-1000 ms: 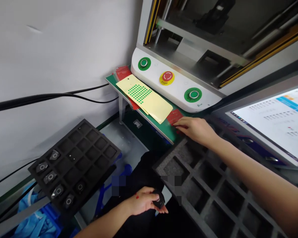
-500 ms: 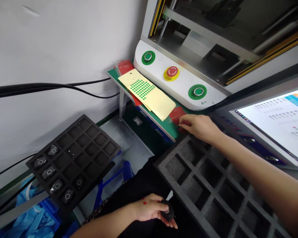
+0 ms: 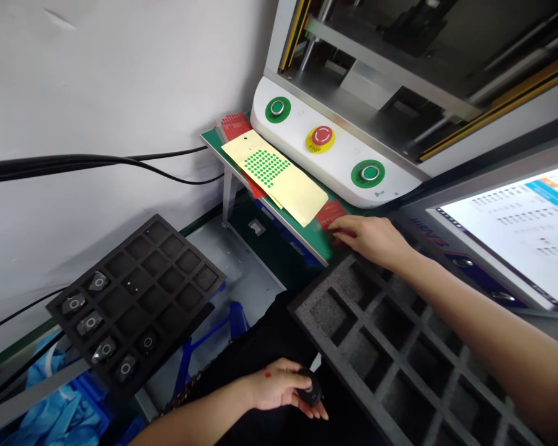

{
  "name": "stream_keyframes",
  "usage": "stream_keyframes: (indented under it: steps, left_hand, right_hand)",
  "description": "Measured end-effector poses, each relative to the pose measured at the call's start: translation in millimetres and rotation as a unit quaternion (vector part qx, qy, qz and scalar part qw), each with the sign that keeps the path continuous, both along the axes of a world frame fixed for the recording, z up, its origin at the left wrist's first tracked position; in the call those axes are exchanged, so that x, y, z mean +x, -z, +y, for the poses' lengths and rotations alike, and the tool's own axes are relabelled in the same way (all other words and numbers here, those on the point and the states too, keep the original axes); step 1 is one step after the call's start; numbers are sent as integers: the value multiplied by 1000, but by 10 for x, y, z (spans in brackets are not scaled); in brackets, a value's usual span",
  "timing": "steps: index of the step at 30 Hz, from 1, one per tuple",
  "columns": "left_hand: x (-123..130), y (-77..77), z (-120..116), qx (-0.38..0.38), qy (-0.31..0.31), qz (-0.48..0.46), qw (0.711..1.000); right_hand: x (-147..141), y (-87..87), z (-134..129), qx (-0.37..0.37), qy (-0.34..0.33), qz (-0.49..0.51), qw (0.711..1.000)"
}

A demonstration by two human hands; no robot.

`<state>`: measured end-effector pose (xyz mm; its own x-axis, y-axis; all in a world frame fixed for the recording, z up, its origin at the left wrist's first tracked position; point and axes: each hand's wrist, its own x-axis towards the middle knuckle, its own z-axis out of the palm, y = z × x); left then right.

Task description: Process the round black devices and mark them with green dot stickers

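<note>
My left hand (image 3: 279, 385) is closed around a small black rounded device (image 3: 310, 389), held low over my dark-clothed lap. A small red sticker (image 3: 268, 375) shows on the back of this hand. My right hand (image 3: 369, 238) reaches over the far corner of a black foam tray (image 3: 316, 297). Its fingers lie at a red sticker sheet (image 3: 331, 214) on the green shelf (image 3: 314, 238); forefinger and thumb tips are slightly apart, with nothing visible between them. A pale yellow sheet with green dots (image 3: 283, 176) lies beside the red one.
Another black foam tray (image 3: 155, 316) at left holds several black devices (image 3: 90, 322). Behind the shelf stands a machine with green buttons (image 3: 278, 108) and a red stop button (image 3: 322, 136). A lit screen (image 3: 516, 229) is at right; black cables (image 3: 121, 160) run along the wall.
My right forefinger has reached slightly further left over the red sheet, its tip parting from the thumb. My left hand has shifted slightly up and left with the device.
</note>
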<state>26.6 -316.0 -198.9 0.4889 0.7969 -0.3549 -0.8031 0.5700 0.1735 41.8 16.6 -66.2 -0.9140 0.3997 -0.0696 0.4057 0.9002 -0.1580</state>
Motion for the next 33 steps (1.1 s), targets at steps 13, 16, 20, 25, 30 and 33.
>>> stream_keyframes:
  steps: [13,16,20,25,30,33]
  left_hand:
    - [-12,1,24,-7,-6,0,1000]
    - [-19,-15,40,-11,-9,8,1000]
    - [-109,-100,101,-2,-29,45,999]
    - [-334,-434,110,21,-83,114,990]
    - [-361,-996,-4,35,-129,147,980]
    - [-210,-1300,-80,64,-125,157,978]
  right_hand:
    - [-7,-5,-4,10,19,-15,1000]
    - [-12,-4,-22,9,18,-13,1000]
    - [-55,-95,-95,23,16,24,999]
    - [140,-568,-574,61,65,168,982]
    - [856,-1097,-1777,49,66,401,912]
    - [1224,-1133,-2556,-42,134,454,880]
